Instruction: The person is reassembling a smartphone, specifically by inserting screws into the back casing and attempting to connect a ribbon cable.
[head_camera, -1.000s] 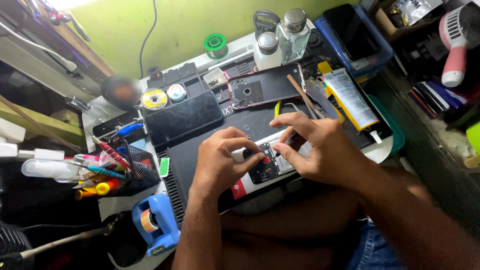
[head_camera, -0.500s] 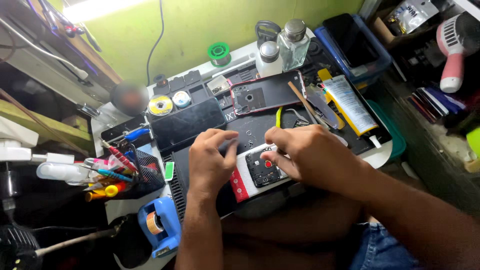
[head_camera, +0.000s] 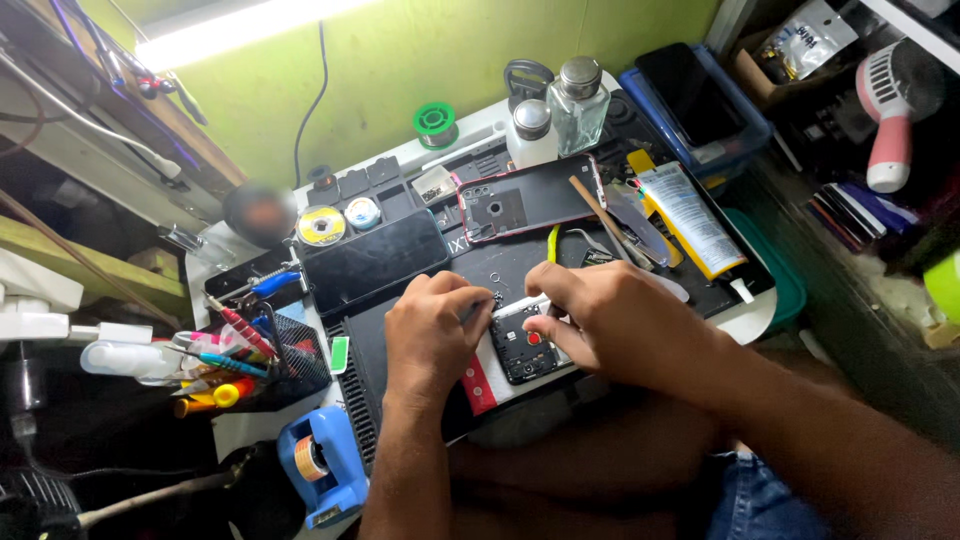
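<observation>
- Right now the dark work mat (head_camera: 520, 262) carries everything, and my opened phone (head_camera: 522, 345) lies at its near edge, close to my body, between my two hands.
- Farther back sit a dark phone back cover (head_camera: 530, 205) and a black screen panel (head_camera: 375, 262), well apart from my work, so I'd judge there is room to move without knocking them.
- My left hand (head_camera: 432, 335) is curled over the phone's left end, fingers pressed together on it, steadying the body.
- My right hand (head_camera: 610, 325) pinches at the phone's upper edge, thumb and forefinger closed (whether on a small part or a tool I cannot tell).
- To do this well, I should keep the left hand firm and work the right in small, light moves.
- A tiny ring (head_camera: 494, 278) lies loose on the mat just beyond my fingers; best not to sweep it off.
</observation>
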